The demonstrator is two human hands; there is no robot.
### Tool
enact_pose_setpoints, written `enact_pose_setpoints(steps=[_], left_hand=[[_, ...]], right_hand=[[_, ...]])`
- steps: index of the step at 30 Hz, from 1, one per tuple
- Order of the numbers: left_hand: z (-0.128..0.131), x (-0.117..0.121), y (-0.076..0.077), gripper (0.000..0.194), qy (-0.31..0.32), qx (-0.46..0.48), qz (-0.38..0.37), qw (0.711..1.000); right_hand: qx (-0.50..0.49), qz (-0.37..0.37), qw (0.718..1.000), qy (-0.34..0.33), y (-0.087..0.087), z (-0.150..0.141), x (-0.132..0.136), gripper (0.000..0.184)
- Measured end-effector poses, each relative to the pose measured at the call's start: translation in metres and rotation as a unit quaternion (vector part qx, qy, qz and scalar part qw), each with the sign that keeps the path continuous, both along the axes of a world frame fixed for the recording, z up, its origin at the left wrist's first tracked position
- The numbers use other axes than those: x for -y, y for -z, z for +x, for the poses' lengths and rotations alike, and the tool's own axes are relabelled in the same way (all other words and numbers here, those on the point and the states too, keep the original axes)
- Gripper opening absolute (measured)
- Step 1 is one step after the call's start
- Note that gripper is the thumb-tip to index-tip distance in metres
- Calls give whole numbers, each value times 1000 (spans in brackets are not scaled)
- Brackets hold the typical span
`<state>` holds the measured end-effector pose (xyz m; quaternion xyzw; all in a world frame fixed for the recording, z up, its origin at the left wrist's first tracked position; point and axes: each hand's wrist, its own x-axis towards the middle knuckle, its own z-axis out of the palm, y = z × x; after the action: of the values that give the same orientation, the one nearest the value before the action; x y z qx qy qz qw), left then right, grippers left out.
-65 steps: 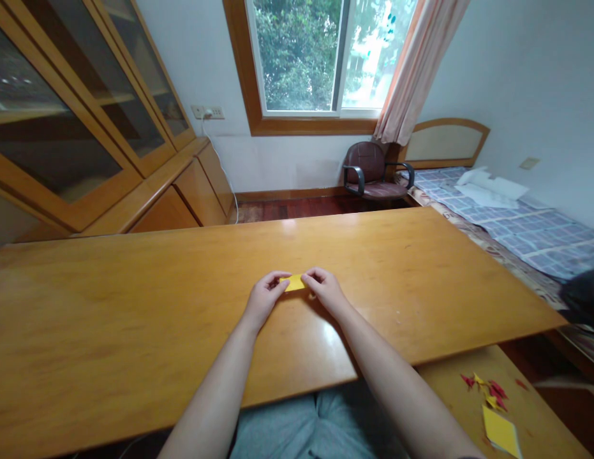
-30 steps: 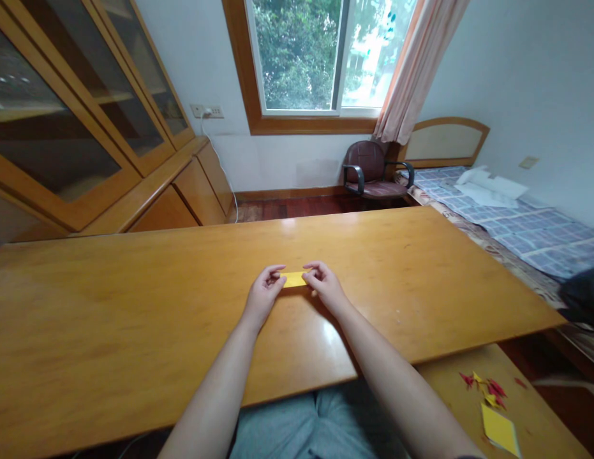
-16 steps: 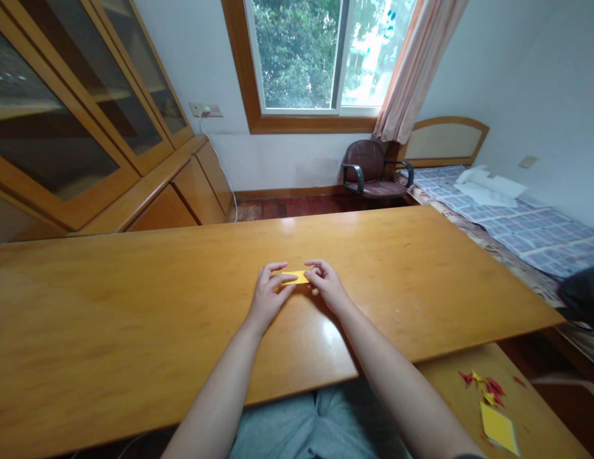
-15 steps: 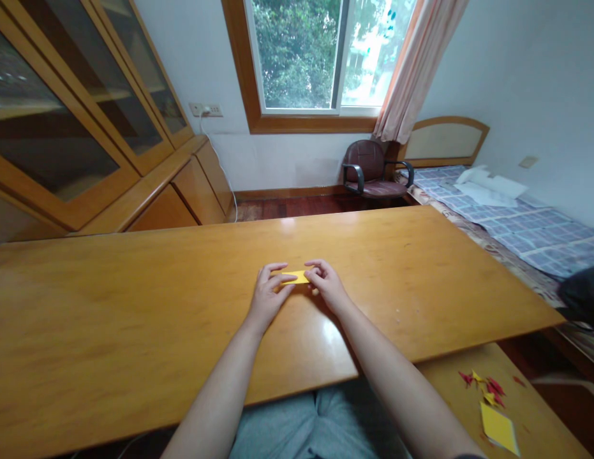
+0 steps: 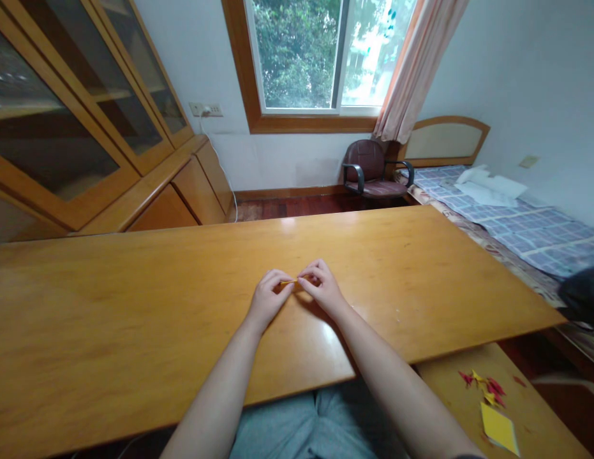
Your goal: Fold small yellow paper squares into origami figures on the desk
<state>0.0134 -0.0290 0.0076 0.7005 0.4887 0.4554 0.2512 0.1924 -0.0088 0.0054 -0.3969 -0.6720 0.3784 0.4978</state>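
Note:
A small folded yellow paper [image 5: 290,282] is pinched between both my hands just above the middle of a long wooden table [image 5: 134,306]. Only a thin yellow sliver of it shows between the fingertips. My left hand [image 5: 268,298] grips its left end with curled fingers. My right hand [image 5: 322,285] grips its right end, fingers closed, close against the left hand.
A lower wooden surface [image 5: 445,382] at the right carries yellow paper sheets [image 5: 500,431] and several small red and yellow folded pieces [image 5: 485,386]. Glass-door cabinets [image 5: 76,127] line the left wall. A chair [image 5: 373,169] and a bed [image 5: 517,223] stand beyond the table.
The yellow paper was lying broad between my hands; now it shows only as a thin edge, and my hands have closed in toward each other.

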Motion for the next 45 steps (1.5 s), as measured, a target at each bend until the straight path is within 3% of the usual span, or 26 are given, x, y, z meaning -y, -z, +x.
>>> enact_pose_setpoints(steps=[14, 24, 29, 34, 38, 45], left_hand=[[-3, -2, 1, 16, -2, 26, -39, 999], [-1, 0, 1, 17, -29, -7, -64, 998], [-3, -1, 7, 21, -30, 88, -134, 987], [-6, -3, 12, 29, -31, 210, -201, 956], [-5, -4, 8, 32, -51, 232, -215, 947], [-4, -5, 6, 45, -33, 265, -212, 940]], right_hand=[[50, 4, 998, -23, 1, -2, -2, 9], [57, 8, 998, -11, 2, -2, -2, 10], [28, -30, 999, -3, 3, -2, -4, 13], [-64, -123, 990, -39, 9, -4, -4, 20], [-107, -164, 977, -83, 14, -5, -4, 32], [-120, -181, 973, -77, 14, -3, -5, 31]])
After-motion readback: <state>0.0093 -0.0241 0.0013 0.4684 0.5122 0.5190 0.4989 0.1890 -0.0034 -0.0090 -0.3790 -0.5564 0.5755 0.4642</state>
